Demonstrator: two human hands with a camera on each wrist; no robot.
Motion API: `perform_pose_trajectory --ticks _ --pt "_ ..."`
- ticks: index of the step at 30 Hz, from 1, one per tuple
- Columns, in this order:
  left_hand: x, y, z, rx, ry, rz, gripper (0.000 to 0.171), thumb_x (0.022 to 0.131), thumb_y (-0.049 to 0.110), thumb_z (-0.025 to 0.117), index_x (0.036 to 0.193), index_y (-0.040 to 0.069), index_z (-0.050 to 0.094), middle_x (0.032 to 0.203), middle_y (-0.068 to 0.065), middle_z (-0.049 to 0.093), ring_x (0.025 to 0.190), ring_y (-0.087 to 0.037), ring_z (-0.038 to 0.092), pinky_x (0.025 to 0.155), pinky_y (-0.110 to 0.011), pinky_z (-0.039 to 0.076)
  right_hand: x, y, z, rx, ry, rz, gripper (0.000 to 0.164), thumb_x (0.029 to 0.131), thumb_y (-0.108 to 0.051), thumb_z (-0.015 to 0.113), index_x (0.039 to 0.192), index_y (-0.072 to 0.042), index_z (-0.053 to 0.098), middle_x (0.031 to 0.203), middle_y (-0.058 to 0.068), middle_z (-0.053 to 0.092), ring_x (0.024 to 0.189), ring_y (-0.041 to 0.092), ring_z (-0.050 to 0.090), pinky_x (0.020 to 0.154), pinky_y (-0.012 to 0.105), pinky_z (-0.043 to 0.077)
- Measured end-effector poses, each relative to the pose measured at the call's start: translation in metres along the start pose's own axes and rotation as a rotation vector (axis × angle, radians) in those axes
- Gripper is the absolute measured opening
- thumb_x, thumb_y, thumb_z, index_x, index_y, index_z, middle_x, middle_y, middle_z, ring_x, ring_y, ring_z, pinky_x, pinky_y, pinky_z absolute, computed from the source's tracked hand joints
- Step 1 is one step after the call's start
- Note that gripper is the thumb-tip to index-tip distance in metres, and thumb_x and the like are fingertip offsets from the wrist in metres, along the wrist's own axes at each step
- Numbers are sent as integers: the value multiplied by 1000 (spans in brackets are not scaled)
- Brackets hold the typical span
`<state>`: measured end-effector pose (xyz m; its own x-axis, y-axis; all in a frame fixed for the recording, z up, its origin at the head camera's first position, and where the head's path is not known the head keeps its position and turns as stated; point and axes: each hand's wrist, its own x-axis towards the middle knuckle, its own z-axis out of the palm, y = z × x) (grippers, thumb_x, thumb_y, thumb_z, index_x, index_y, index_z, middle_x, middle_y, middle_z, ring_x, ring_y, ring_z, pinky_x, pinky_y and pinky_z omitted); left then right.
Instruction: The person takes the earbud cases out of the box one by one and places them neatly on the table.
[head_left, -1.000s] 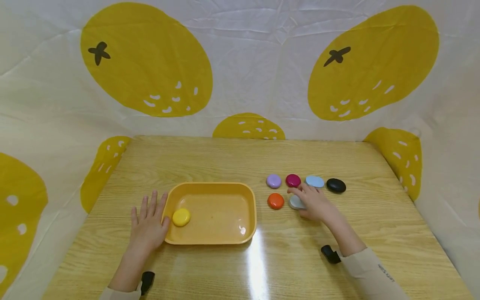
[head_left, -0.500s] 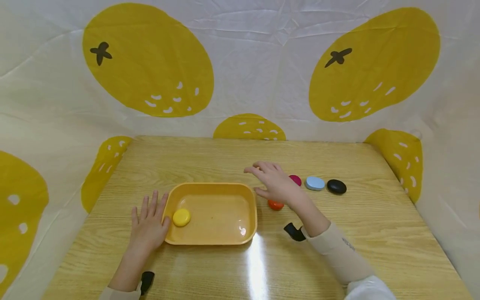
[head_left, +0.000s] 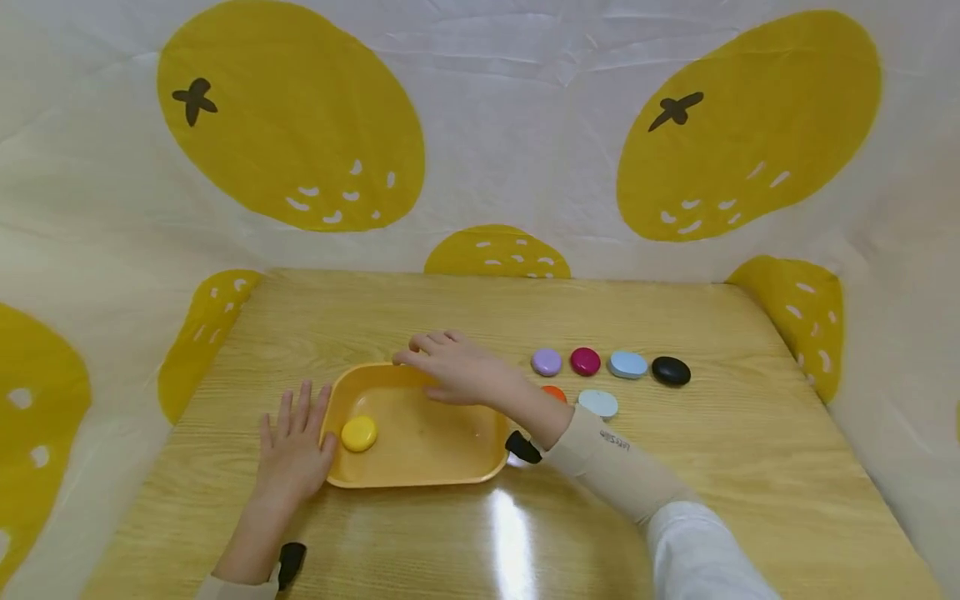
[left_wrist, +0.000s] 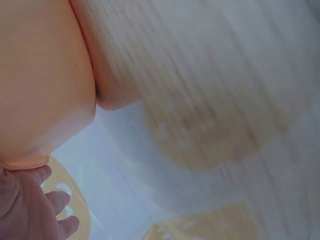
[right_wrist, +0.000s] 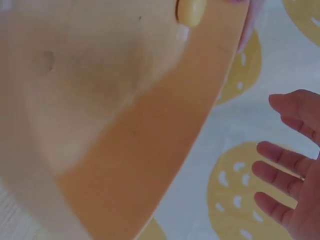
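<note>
My left hand (head_left: 294, 454) lies flat with fingers spread at the left side of the yellow-orange plastic tray (head_left: 420, 482), its thumb touching the tray's rim. In the left wrist view, its fingers (left_wrist: 59, 201) show beside the tray's outer wall. Inside the tray, toward its left end, sits a glossy yellow round piece (head_left: 359, 434), shaped like a smooth pebble. My right hand (head_left: 461, 369) hovers above the far side of the tray. Its fingers are relaxed and apart, and the right wrist view shows nothing between the fingers (right_wrist: 277, 180).
Right of the tray lie several similar smooth pieces: lilac (head_left: 547, 362), magenta (head_left: 585, 362), light blue (head_left: 627, 364), black (head_left: 671, 371), pale grey (head_left: 597, 404) and orange (head_left: 555, 392), partly behind the right wrist. A white cloth (head_left: 521, 142) with yellow fruit prints hangs behind the wooden table (head_left: 645, 312).
My right hand has moved left, away from the pale grey piece and across the orange one, to above the tray. The left hand and the yellow piece have stayed put.
</note>
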<state>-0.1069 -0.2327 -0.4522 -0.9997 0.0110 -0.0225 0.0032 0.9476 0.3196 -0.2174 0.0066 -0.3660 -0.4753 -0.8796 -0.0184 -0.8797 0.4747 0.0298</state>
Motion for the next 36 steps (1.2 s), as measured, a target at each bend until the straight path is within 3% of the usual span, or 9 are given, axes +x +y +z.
perform_pose_trajectory --ticks 8,15,23,28,36 --pt "-1 0 -4 -16 -26 -7 61 96 24 35 148 10 6 152 -19 -5 137 -40 -11 102 -63 -11 26 -20 3 -101 -114 -54 55 88 -32 60 137 -27 36 130 0 44 118 17 44 98 34 38" --pt "-2 1 -5 -5 -14 -9 62 96 24 38 148 9 9 152 -20 -2 137 -41 -7 103 -63 -9 50 -34 23 -90 -200 -107 56 88 -29 60 138 -29 36 132 -1 42 120 18 43 99 35 38" --pt "-2 2 -6 -2 -23 -16 62 95 24 40 147 9 9 152 -20 -2 137 -41 -5 103 -64 -8 70 -48 56 -73 -325 -111 56 90 -29 56 140 -31 30 135 -5 39 124 15 38 101 34 35" --pt "-2 1 -6 -2 -18 -17 62 95 23 40 147 9 10 152 -20 -1 137 -42 -4 103 -64 -8 75 -54 72 -57 -339 -152 64 87 -33 59 142 -29 26 138 -5 37 126 13 36 104 32 32" --pt "-1 2 -5 -4 -25 -14 63 95 24 41 147 10 9 152 -19 -2 137 -41 -5 102 -64 -8 79 -57 78 -45 -312 -159 60 88 -36 57 140 -27 30 138 -5 37 126 11 36 103 29 33"
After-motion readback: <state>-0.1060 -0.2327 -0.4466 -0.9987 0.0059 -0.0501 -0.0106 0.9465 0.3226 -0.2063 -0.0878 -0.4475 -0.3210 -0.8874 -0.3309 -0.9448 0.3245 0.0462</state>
